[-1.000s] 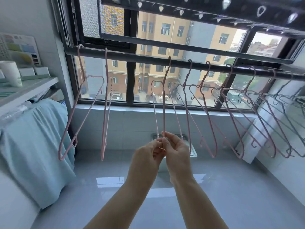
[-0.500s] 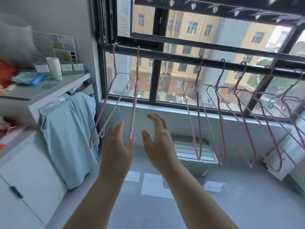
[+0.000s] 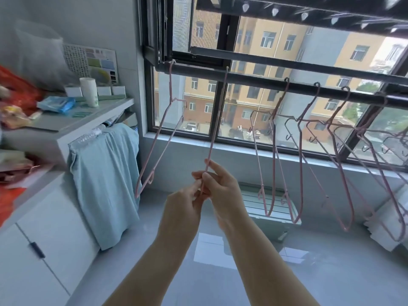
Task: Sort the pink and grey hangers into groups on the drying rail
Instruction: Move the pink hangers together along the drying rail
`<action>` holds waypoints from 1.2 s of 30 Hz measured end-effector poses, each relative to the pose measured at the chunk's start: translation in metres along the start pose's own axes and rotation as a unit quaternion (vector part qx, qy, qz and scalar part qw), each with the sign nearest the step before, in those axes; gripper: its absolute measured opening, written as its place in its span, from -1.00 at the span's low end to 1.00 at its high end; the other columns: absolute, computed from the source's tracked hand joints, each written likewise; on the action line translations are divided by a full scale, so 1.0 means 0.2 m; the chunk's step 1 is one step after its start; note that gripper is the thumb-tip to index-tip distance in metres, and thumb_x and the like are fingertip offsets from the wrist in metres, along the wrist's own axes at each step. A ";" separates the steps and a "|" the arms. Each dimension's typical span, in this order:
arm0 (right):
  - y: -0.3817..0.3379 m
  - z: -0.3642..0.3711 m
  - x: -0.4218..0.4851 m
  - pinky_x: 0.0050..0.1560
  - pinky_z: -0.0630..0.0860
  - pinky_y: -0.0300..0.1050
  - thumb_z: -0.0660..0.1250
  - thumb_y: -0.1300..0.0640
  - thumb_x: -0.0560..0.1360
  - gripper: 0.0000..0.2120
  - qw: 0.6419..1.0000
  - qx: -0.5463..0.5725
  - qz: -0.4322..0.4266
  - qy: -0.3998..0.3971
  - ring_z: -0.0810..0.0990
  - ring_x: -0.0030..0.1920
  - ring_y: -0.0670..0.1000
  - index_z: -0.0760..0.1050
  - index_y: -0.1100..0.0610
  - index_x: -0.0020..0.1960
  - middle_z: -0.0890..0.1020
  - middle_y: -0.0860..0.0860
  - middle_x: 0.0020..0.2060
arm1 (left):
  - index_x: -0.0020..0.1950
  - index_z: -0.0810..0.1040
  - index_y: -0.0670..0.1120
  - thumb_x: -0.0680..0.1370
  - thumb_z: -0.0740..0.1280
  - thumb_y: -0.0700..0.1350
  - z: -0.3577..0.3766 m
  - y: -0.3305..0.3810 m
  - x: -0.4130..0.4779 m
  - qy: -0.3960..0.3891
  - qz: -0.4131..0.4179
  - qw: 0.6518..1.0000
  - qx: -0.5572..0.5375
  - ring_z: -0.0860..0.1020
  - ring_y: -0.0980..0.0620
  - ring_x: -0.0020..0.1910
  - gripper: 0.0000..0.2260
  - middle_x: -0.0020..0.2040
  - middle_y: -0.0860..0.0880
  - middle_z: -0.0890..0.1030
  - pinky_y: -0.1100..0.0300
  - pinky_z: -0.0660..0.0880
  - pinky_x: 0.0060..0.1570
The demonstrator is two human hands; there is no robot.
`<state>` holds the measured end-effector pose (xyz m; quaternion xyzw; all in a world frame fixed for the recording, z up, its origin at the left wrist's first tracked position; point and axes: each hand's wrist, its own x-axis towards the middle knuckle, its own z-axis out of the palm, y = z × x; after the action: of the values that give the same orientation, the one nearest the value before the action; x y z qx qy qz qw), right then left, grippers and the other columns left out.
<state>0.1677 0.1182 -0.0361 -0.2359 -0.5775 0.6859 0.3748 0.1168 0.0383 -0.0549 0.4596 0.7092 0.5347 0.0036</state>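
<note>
Head view. The drying rail (image 3: 254,79) is a dark bar across the window, sloping down toward frame right. Pink hanger 1 (image 3: 159,138) is hooked at the rail's left end, turned partly side-on, and hangs free with no hand on it. Pink hanger 2 (image 3: 213,131) is hooked just to the right of hanger 1 and shows edge-on as almost 1 line, with its lower end between both hands. The left hand (image 3: 183,204) has its fingers curled and its fingertips pinch the wire at the bottom. The right hand (image 3: 221,186) holds the same wire slightly higher between thumb and forefinger, its other fingers curled behind. The 2 hands meet at the fingertips. A stretch of bare rail separates hanger 2 from the next group to the right, a row of pink hangers (image 3: 273,164) close together and overlapping, with darker grey hangers (image 3: 286,128) mixed among them. A count of that group cannot be read, because the wires cross and the far right is blurred. At left, a blue cloth (image 3: 103,173) drapes over the edge of a shelf (image 3: 92,120). A white cup (image 3: 89,91) stands upright on the shelf.
</note>
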 end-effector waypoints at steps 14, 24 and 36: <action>-0.02 -0.18 -0.03 -0.08 0.50 -0.30 0.20 0.21 0.55 -0.70 0.998 -0.053 0.004 0.037 0.57 -0.02 -0.11 0.35 0.10 0.27 0.60 -0.06 -0.05 | 0.15 0.51 0.03 0.48 0.33 -0.02 0.13 0.01 -0.07 -0.045 0.000 0.999 -0.003 0.56 0.25 -0.13 -0.74 -0.08 0.19 0.55 0.54 0.40 -0.14; -0.02 -0.11 0.00 -0.26 0.53 -0.34 0.26 0.33 0.49 -0.65 0.999 -0.045 -0.021 0.019 0.66 -0.29 -0.09 0.45 -0.01 0.19 0.64 -0.02 -0.23 | 0.02 0.60 -0.03 0.52 0.30 -0.11 0.04 0.01 -0.08 -0.016 -0.006 1.000 -0.007 0.61 0.16 -0.16 -0.87 -0.16 0.07 0.67 0.24 0.55 -0.08; -0.02 0.06 0.02 -0.29 0.55 -0.31 0.23 0.37 0.50 -0.59 0.999 -0.020 0.025 -0.021 0.65 -0.34 -0.09 0.37 0.14 0.32 0.60 0.06 -0.21 | 0.00 0.60 -0.05 0.49 0.33 -0.15 -0.09 -0.05 -0.09 0.007 -0.029 1.000 0.004 0.61 0.17 -0.16 -0.89 -0.18 0.08 0.67 0.22 0.54 -0.08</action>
<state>0.1579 0.1145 -0.0299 -0.2433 -0.5929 0.6880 0.3406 0.1114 0.0131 -0.0636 0.4351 0.7244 0.5346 0.0120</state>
